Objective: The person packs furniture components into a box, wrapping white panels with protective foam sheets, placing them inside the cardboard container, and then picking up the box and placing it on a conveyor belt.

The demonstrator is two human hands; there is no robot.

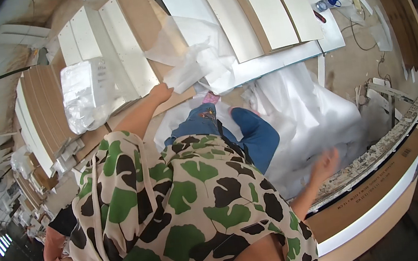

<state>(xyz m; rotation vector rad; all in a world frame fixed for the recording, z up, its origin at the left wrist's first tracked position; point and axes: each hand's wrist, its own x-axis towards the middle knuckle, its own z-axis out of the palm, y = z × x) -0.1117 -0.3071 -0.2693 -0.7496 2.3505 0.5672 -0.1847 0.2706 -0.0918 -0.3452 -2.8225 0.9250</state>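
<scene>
My left hand (162, 92) is closed at the edge of a thin, translucent white foam sheet (200, 65), beside the end of a white panel (128, 46). The crumpled sheet spreads to the right over brown board and a pale blue-white surface. Off to the right, my right hand (323, 166) is somewhat blurred, its fingers stretched apart with nothing visible in them. It hovers by a large heap of white foam wrap (307, 112), and I cannot tell if they touch. The heap lies right of my blue-trousered legs.
A clear plastic-wrapped pack (86, 94) rests on the left panels. White panels (269, 6) are stacked ahead, with a blue-capped bottle (328, 4) beyond their right side. A worn metal rail (380, 147) and cardboard boxes (371, 199) stand at right. Another person (55, 246) is at lower left.
</scene>
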